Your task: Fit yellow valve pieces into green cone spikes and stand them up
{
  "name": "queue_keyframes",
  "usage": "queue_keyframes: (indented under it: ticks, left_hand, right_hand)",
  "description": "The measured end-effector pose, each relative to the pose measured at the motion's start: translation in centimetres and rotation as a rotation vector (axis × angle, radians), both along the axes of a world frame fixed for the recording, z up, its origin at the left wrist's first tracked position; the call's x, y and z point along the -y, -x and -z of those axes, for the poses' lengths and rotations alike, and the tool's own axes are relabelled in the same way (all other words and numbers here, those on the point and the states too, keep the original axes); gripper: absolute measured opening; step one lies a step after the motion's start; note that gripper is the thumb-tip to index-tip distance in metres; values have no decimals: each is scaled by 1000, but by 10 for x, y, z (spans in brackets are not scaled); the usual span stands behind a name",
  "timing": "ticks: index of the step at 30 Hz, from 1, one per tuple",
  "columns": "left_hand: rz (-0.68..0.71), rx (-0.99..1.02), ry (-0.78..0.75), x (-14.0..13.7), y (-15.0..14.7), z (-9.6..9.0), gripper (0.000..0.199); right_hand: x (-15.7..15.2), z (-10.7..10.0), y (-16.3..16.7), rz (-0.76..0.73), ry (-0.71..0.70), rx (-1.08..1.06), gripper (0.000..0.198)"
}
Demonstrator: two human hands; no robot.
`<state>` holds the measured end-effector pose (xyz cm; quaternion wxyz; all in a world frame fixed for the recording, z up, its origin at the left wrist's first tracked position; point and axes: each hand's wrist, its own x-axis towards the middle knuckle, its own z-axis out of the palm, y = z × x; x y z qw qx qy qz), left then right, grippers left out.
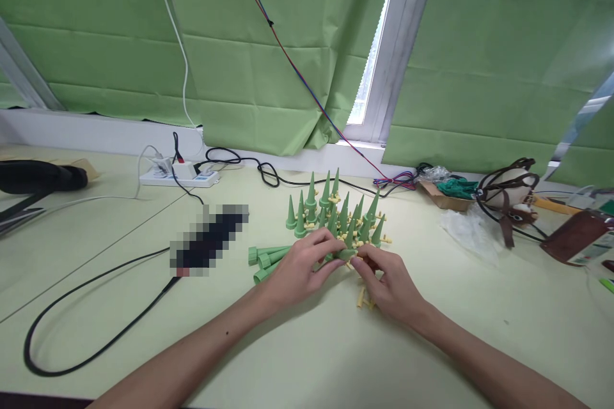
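My left hand (302,265) is closed around a green plastic spike (344,255), held nearly level just above the table. At the spike's right end, the fingertips of my right hand (388,281) pinch a small yellow plastic part, mostly hidden by the fingers. Behind both hands stands a cluster of upright green cone-shaped spikes (301,217), many with small yellow pieces sticking out at the side. Several loose green spikes (268,259) lie on their sides by my left wrist. Loose yellow pieces (361,298) lie beside my right palm.
To the left, a blurred dark device (211,239) trails a black cable. A white power strip (180,176) sits along the wall with cords running from it. At the right are a plastic bag (467,233), a small cardboard box (444,197) and a brown bottle (575,238).
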<state>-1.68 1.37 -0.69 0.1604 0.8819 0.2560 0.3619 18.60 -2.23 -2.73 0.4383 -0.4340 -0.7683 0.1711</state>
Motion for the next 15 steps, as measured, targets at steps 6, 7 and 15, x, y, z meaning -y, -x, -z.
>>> queue_keyframes:
  ticks: [6, 7, 15]
  left_hand:
    - [27, -8, -86, -2, 1, 2, 19]
    - [29, -8, -91, -2, 1, 2, 19]
    - [-12, 19, -37, 2, -1, -2, 18]
  right_hand:
    - [0, -1, -1, -18, 62, -26, 31]
    - [0, -1, 0, -20, 70, -29, 31]
    - [1, -2, 0, 18, 56, -48, 31]
